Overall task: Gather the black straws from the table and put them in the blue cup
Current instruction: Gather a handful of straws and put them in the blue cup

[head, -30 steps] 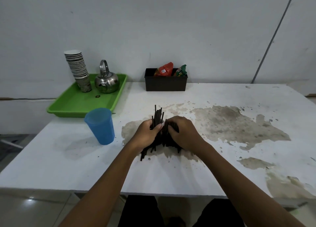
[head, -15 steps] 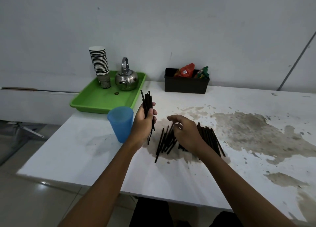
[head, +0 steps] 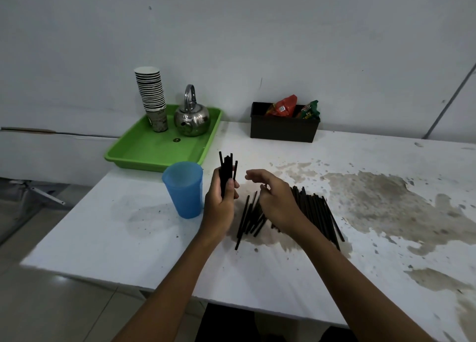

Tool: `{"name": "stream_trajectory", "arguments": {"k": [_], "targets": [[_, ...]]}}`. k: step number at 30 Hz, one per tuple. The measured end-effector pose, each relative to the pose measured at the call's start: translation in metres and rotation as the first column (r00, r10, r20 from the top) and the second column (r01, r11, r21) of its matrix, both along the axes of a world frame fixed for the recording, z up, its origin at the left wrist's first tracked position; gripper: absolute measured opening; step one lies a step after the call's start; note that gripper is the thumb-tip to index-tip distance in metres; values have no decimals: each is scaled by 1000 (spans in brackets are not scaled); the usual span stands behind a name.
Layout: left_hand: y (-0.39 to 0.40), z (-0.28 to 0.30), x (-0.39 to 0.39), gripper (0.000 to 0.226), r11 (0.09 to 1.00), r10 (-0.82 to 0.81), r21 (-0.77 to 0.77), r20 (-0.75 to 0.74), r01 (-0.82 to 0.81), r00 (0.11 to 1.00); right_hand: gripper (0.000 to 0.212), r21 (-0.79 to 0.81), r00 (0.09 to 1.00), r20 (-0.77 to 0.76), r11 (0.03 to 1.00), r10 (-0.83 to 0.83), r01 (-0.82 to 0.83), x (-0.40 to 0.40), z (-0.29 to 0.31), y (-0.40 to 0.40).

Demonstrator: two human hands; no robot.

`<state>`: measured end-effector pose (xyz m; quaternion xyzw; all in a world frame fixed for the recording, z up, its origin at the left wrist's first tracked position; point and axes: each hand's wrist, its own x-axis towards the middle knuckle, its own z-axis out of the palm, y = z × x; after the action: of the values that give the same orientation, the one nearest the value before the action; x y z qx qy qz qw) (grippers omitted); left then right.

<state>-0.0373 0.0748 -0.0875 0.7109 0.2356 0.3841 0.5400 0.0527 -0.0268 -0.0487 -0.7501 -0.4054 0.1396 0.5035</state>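
Left hand (head: 221,207) grips upright straw bundle (head: 227,170) beside blue cup (head: 184,189); right hand (head: 277,200), fingers loosely spread, hovers over loose straws (head: 318,210) mid-table.

The left hand (head: 221,207) grips a bunch of straws (head: 227,171) upright, just right of the blue cup (head: 184,188). The right hand (head: 276,200) hovers with loosely curled fingers (holding nothing) above the pile (head: 315,210) on the stained table (head: 128,238). Behind stand a green tray (head: 154,151) and black box (head: 283,130).
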Motion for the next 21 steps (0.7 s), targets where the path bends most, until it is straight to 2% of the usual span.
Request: {"name": "stream_trajectory", "arguments": {"k": [5, 7, 10, 12, 15, 17, 21], "targets": [[-6, -4, -8, 59, 999, -34, 35, 14, 33, 999, 72, 46, 995, -84, 997, 62, -58, -2, 11, 5], [-5, -5, -7, 61, 999, -42, 10, -13, 42, 999, 76, 50, 989, -115, 995, 94, -89, -3, 15, 8], [-1, -8, -5, 41, 998, -50, -28, -78, 48, 996, 78, 24, 982, -140, 992, 123, -121, -4, 13, 13], [0, -8, -6, 26, 997, -65, -36, -129, 61, 989, 79, -20, 987, -93, 991, 128, -130, -4, 10, 16], [0, -10, -5, 25, 991, -102, -102, -130, 89, 986, 79, -76, 989, 39, 987, 146, -143, -2, 7, 16], [0, -11, -5, 24, 989, -94, -129, -115, 79, 989, 80, -71, 986, 65, 987, 152, -147, 1, 10, 14], [-3, -9, -5, 24, 995, -66, -88, -126, 55, 990, 84, -59, 977, 130, 985, 169, -162, 8, 17, 18]]}}
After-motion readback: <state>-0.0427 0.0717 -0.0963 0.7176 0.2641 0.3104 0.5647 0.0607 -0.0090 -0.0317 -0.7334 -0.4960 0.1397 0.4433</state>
